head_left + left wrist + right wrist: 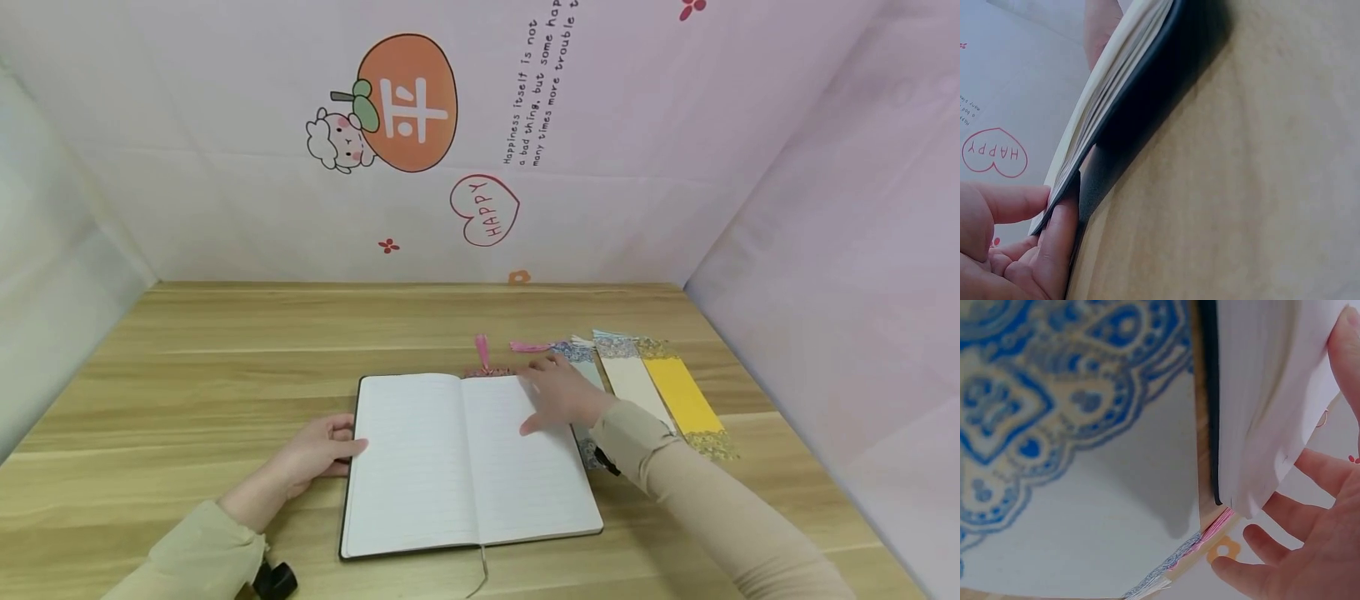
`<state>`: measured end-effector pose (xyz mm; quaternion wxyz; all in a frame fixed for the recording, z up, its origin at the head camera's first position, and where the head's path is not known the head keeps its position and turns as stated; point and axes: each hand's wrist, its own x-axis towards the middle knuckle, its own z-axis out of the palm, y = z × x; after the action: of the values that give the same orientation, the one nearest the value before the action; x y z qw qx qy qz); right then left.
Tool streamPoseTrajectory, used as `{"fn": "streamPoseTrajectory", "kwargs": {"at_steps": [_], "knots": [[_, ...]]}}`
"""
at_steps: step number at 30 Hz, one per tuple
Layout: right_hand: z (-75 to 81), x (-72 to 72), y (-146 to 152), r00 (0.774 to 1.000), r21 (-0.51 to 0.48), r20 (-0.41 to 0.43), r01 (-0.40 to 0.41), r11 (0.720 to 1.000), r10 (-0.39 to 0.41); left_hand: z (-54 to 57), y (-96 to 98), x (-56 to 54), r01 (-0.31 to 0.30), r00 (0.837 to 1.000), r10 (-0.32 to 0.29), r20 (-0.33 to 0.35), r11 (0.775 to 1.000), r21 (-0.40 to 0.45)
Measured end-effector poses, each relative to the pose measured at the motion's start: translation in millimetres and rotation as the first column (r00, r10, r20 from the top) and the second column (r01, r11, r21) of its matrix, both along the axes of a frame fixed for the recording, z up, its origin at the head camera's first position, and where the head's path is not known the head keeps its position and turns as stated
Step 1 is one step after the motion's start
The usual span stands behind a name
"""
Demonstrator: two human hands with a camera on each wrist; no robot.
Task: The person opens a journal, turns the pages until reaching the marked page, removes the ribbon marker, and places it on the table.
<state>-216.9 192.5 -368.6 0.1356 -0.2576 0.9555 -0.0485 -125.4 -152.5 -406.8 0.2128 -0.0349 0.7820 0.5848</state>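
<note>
An open notebook (412, 467) with blank lined pages and a dark cover lies on the table. My left hand (318, 454) grips its left edge, thumb on the page and fingers beneath the cover (1129, 100). Over the upper right page, my right hand (562, 392) rests with spread fingers near the top edge, as the right wrist view also shows. At the notebook's top edge a red patterned strip (487, 372) with a pink tassel (482, 350) sticks out; the rest of it is hidden. Partly under my right arm lies a blue-patterned bookmark (576, 353).
Right of the notebook lie a white bookmark (633, 379) and a yellow bookmark (682, 396), both with patterned ends. A thin ribbon (483, 567) hangs from the notebook's lower edge. Printed cloth walls (600, 208) enclose the wooden table (247, 367) at the back and sides.
</note>
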Motion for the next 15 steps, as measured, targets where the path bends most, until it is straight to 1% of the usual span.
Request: {"fn": "streamPoseTrajectory", "kwargs": {"at_steps": [5, 10, 12, 15], "knots": [[0.5, 4.7, -1, 0.998, 0.017, -0.064, -0.020, 1.000, 0.021, 0.1, -0.1, 0.5, 0.000, 1.000, 0.000, -0.005, 1.000, 0.005], [0.3, 10.0, -4, 0.987, 0.033, -0.151, -0.057, 0.998, 0.061, 0.7, -0.3, 1.0, 0.000, 1.000, 0.000, -0.007, 1.000, 0.011], [2.3, 13.5, -5, 0.983, 0.028, -0.170, -0.069, 0.997, 0.073, 0.9, -0.3, 1.3, 0.001, 1.000, -0.001, -0.008, 1.000, 0.012], [6.3, 20.5, -6, 0.982, 0.001, -0.168, -0.082, 0.997, 0.081, 0.8, -0.3, 1.2, 0.004, 1.000, -0.004, -0.013, 1.000, 0.011]]}}
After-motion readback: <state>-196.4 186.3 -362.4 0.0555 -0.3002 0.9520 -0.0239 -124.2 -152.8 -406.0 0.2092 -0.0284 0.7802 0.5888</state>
